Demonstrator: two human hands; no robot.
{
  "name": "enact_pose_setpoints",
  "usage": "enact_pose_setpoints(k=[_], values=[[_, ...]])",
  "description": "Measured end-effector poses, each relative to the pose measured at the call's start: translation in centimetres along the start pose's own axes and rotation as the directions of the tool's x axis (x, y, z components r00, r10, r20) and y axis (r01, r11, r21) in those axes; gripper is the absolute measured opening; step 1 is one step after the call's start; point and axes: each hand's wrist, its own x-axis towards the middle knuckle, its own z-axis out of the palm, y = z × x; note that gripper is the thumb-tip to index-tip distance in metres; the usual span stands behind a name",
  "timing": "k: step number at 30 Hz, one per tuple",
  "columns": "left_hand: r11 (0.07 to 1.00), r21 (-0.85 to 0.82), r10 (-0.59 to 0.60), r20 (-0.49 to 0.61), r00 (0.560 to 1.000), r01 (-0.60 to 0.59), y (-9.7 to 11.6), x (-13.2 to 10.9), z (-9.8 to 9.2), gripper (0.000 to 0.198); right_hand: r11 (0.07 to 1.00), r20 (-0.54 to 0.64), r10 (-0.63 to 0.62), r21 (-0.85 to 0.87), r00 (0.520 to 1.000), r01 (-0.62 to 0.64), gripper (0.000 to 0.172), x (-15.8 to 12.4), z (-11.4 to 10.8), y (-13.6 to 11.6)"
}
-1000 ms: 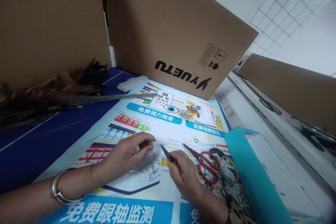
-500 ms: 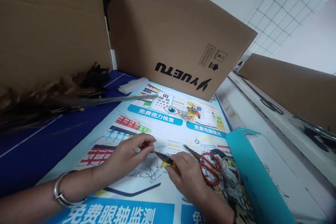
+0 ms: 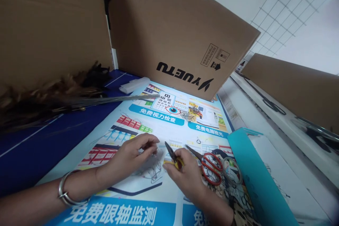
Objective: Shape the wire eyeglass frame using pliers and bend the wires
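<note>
My left hand [image 3: 129, 155], with a silver bangle on its wrist, pinches a thin wire [image 3: 156, 152] between thumb and fingertips just above a printed poster [image 3: 148, 120]. A small tangle of wire pieces [image 3: 152, 171] lies under it. My right hand [image 3: 186, 174] grips small pliers [image 3: 172, 153] with yellow handles. The pliers' dark tips point up and left, a short way right of the pinched wire.
Red-handled scissors [image 3: 209, 166] lie just right of my right hand. A teal-edged box [image 3: 251, 180] stands at the right. A feather duster [image 3: 53, 95] lies across the blue table at the left. Cardboard panels [image 3: 172, 31] wall in the back and sides.
The pliers have swung from lying low with their tips at my left fingers to pointing more upright, apart from them. My left hand has kept its pinch.
</note>
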Motion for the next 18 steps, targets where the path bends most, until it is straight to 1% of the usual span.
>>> enact_pose_setpoints(k=[2,4,6,11,18], values=[[1.000,-0.016,-0.003,0.009,1.000,0.003,0.2,-0.1,0.1,0.017,0.994,0.051,0.041,0.102,0.998,-0.046,0.019,0.0,0.8,-0.3],[1.000,-0.026,0.000,0.021,1.000,0.001,0.2,-0.2,0.2,0.016,0.978,0.088,0.038,0.203,0.995,-0.055,0.018,0.1,1.4,-0.3],[1.000,-0.027,0.002,0.027,1.000,-0.001,0.2,-0.3,0.2,0.015,0.963,0.111,0.030,0.265,0.993,-0.059,0.016,0.1,1.9,-0.2],[0.999,-0.032,0.004,0.031,0.999,-0.003,0.1,-0.3,0.3,0.015,0.954,0.123,0.008,0.296,0.992,-0.045,0.013,0.1,2.0,-0.3],[0.999,-0.047,-0.023,0.069,0.997,0.026,0.4,-0.3,0.2,0.018,0.961,0.068,-0.002,0.276,0.998,-0.017,0.012,0.1,2.3,0.0]])
